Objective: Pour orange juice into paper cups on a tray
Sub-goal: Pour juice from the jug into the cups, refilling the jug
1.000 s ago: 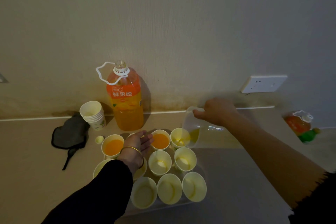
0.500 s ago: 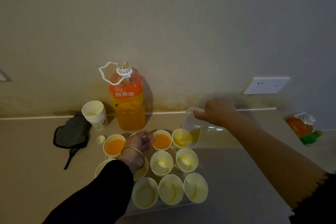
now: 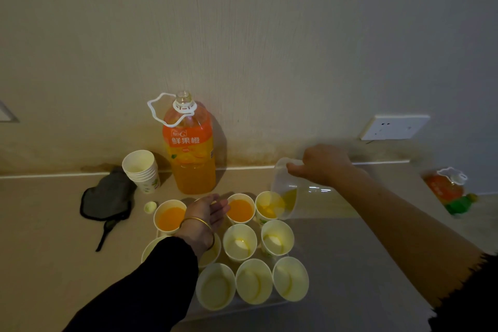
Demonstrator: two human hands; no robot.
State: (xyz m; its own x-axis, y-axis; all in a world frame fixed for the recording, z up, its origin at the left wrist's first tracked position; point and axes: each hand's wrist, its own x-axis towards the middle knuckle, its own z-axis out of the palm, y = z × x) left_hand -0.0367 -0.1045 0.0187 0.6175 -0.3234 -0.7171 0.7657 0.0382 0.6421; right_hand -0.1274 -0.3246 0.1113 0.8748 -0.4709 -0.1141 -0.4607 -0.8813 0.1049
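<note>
The fingers point(image 3: 295, 170) of the right hand point(image 3: 320, 163) are wrapped round the far rim and handle side of a clear plastic jug point(image 3: 285, 191). The fingers point(image 3: 221, 209) of the left hand point(image 3: 204, 217), a gold bangle point(image 3: 196, 221) on its wrist, are curled down over the rim of a half-hidden cup point(image 3: 196, 199) in the far row.

All of it sits on a pale counter point(image 3: 54, 224) that runs along the wall. A big orange juice bottle point(image 3: 191, 159) stands upright against that wall with its cap off, just beyond the cups. The jug is tipped to the left, its lip over the far-right cup point(image 3: 269, 206), and a little juice lies in the jug's low corner and in that cup.

A clear tray point(image 3: 237, 311) carries the paper cups in rows. Two filled cups point(image 3: 169, 217) point(image 3: 240, 209) flank the left hand; the middle-row cups point(image 3: 239, 242) and the near-row cups point(image 3: 253, 281) look pale inside, holding no orange that I can see.

A dark cloth point(image 3: 107, 197) lies to the left, touching a stack of spare cups point(image 3: 141, 170) beside the bottle. A white wall socket point(image 3: 393, 127) is off to the right, and below it a second orange bottle point(image 3: 444, 187) with something green point(image 3: 458, 205) next to it. A small pale bottle cap point(image 3: 150, 207) rests between the cloth and the tray
</note>
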